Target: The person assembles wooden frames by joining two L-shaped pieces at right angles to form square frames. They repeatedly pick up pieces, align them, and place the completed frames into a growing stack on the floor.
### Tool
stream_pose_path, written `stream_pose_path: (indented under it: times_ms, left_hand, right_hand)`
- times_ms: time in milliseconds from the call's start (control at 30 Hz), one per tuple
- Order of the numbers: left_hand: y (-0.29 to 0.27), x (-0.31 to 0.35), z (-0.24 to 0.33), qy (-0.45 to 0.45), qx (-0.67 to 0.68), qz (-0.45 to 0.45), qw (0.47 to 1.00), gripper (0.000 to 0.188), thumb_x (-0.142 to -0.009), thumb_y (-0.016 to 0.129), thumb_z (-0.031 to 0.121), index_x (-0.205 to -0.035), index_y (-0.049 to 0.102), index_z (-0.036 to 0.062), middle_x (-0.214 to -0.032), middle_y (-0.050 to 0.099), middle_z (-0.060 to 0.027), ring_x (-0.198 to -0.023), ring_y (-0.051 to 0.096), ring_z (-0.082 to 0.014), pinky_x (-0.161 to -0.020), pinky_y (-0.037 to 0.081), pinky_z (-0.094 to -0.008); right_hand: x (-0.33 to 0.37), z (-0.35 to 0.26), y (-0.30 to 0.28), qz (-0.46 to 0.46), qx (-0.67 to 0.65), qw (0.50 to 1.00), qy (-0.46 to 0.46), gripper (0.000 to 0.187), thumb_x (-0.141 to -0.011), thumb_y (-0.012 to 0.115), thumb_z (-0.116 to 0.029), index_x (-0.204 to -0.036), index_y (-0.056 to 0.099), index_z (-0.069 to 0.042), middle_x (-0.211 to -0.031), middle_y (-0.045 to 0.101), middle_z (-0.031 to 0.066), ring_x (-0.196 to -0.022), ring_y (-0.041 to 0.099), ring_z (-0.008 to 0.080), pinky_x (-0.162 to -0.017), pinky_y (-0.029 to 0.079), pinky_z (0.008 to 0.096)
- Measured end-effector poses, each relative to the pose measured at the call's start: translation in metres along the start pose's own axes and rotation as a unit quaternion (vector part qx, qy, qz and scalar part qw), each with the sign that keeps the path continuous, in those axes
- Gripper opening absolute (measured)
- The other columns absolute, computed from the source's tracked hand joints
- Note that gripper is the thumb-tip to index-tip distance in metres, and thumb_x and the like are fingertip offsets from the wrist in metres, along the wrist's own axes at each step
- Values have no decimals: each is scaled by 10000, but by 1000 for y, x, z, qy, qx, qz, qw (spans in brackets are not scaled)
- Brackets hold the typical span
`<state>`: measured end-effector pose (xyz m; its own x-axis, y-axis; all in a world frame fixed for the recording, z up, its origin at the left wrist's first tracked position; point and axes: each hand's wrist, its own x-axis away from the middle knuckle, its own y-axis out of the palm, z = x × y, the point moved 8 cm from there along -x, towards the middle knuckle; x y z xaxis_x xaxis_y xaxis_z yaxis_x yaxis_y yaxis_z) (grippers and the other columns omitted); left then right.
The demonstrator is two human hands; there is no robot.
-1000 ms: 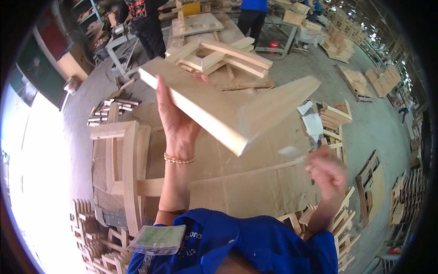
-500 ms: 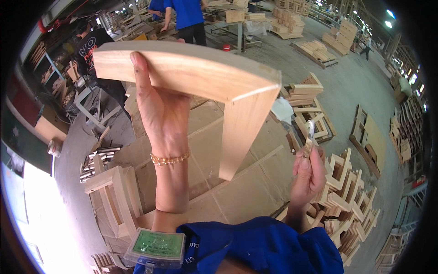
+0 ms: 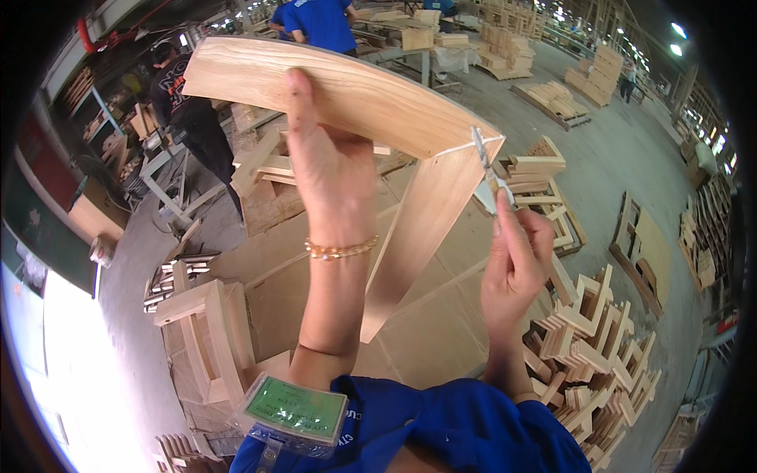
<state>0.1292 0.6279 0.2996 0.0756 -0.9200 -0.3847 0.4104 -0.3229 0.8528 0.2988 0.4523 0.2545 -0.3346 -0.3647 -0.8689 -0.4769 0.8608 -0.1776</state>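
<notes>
My left hand (image 3: 337, 175) grips an angled wooden piece (image 3: 359, 94), thumb on its front face, fingers hidden behind. The piece is pale wood: a long curved part meets a straight leg (image 3: 426, 221) at a mitred corner. A white line of filler (image 3: 453, 150) runs along that joint. Between the fingers of my right hand (image 3: 516, 264) is a small putty knife (image 3: 484, 158) with a narrow metal blade. The blade lies at the corner, over the end of the white line; whether it presses on the wood I cannot tell.
Cardboard (image 3: 426, 315) covers the surface below. Stacked wooden frame parts (image 3: 591, 339) stand at the right, with another frame (image 3: 209, 339) at the left. A person in black (image 3: 185, 110) and one in blue (image 3: 319, 24) are farther back. A green badge (image 3: 293, 408) hangs at my chest.
My right hand has risen and moved left, bringing the putty knife to the corner joint. My left hand has moved right and tilted the wooden piece.
</notes>
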Motion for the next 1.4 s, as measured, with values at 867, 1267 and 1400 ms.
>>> stream_pose_path:
  times_ms: [867, 1267, 1400]
  left_hand:
    - [64, 2, 62, -76, -299, -351, 884, 728, -867, 572, 477, -1329, 263, 7, -1203, 506, -176, -1037, 529, -221, -905, 462, -346]
    - [-183, 177, 169, -342, -797, -327, 376, 885, -607, 734, 299, -1363, 340, 61, -1211, 511, -173, -1106, 512, -316, -927, 429, -413]
    - [-235, 226, 214, -464, -809, -242, 266, 835, -562, 738, 249, -1323, 396, 202, -1040, 522, -100, -1022, 529, -290, -874, 439, -429]
  right_hand:
    - [133, 185, 8, -152, -249, 823, 487, 331, -950, 476, -315, -1170, 600, -101, -672, 286, -79, -472, 219, -14, -362, 133, 152]
    - [166, 188, 78, -303, -222, 793, 479, 273, -941, 500, -311, -1087, 627, -120, -663, 336, -84, -462, 224, -9, -382, 135, 168]
    - [177, 183, 102, -323, -228, 769, 502, 255, -936, 503, -292, -1084, 626, -123, -675, 361, -88, -480, 242, -16, -392, 138, 169]
